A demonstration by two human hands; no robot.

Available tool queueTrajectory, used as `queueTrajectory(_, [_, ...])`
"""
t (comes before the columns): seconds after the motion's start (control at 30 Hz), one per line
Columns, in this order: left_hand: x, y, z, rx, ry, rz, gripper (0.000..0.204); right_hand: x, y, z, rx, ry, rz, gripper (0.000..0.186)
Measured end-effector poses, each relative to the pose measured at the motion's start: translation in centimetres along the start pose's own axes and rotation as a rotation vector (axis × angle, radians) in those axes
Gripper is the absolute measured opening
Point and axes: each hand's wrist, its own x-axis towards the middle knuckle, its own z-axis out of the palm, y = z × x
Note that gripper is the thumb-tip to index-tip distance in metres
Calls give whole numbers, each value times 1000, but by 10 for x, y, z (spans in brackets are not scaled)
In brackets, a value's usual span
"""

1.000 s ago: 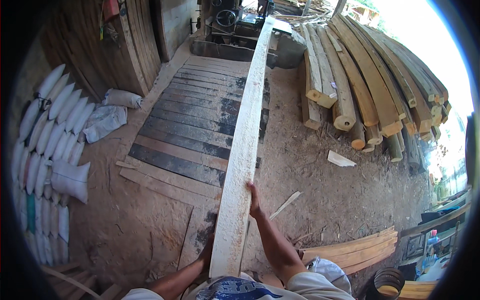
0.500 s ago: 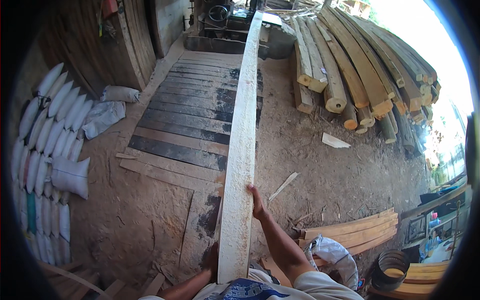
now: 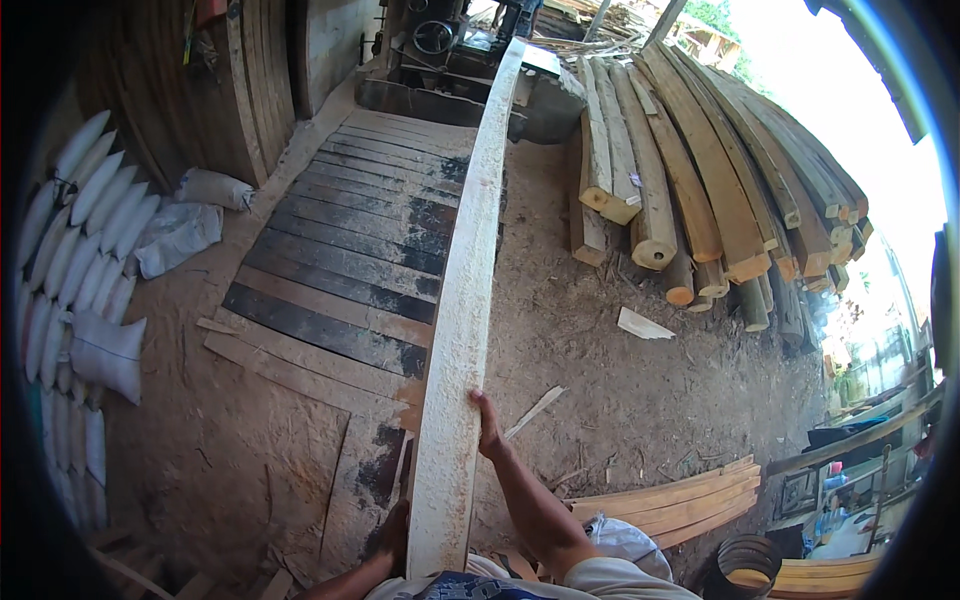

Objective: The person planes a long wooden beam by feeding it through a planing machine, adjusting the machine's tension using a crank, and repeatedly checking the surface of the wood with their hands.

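Above the sawdust-strewn dirt floor (image 3: 640, 400), both hands grip a long pale rough-sawn plank (image 3: 465, 290): right hand (image 3: 488, 430) curled around its right edge, left hand (image 3: 396, 535) clasping the near end. Its far end looks unsupported and could sag, twist free, and drop.

We are looking down at a dirt floor (image 3: 620, 400) dusted with sawdust. Lying on it at the middle, we are seeing a walkway of dark planks (image 3: 350, 260) set crosswise, side by side. Against the left edge, white sacks (image 3: 70, 250) are lying stacked in a row, with two more sacks (image 3: 190, 215) slumped near the planks. On the right, a pile of rough logs (image 3: 700, 180) is resting on the ground. A pale wood offcut (image 3: 642, 324) is lying alone near the logs, and thin curved slats (image 3: 670, 497) are lying stacked at lower right.
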Motion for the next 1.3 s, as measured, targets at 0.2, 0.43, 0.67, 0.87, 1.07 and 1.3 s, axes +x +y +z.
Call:
queueTrajectory(0.2, [32, 45, 20, -161, 23, -123, 77, 43, -28, -12, -14, 24, 20, 80])
queueTrajectory(0.43, [95, 105, 44, -263, 54, -178, 80, 100, -81, -13, -31, 91, 26, 83])
queueTrajectory(0.67, [162, 174, 59, -256, 44, -218, 78, 163, -136, -14, 16, 119, 19, 79])
queueTrajectory(0.87, [213, 224, 64, -264, 51, -232, 74, 232, -169, -27, -8, 44, 20, 81])
queueTrajectory(1.07, [273, 265, 77, -286, 57, -237, 71, 302, -209, -43, 25, 96, 52, 81])
queueTrajectory(1.3, [367, 307, 72, -438, 10, -274, 71, 389, -275, -50, 42, 115, 75, 81])
